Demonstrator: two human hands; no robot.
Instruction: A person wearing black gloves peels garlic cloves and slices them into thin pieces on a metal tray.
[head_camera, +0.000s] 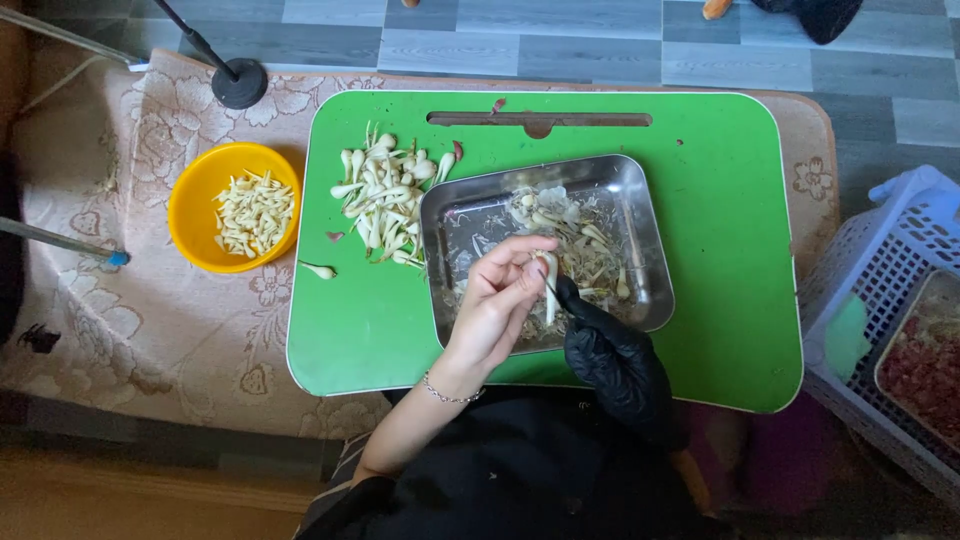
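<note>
At the frame's left the round yellow plastic bowl (233, 207) holds peeled cloves; an unpeeled pile (385, 197) lies beside it. At centre, your bare left hand (497, 301) pinches one pale garlic clove (549, 285) over the shiny rectangular steel tray (640, 230). Your black-gloved right hand (612, 356) closes on its lower end: peel low, so skins drop in.

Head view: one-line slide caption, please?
Bare left hand and black-gloved right hand hold a pale clove over a steel tray.

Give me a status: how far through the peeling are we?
Done: yellow bowl holds a layer of peeled pieces. In hand: left hand and black-gloved right hand work one bulb over the steel tray of skins. Left: a pile of unpeeled bulbs on the green board.
</note>
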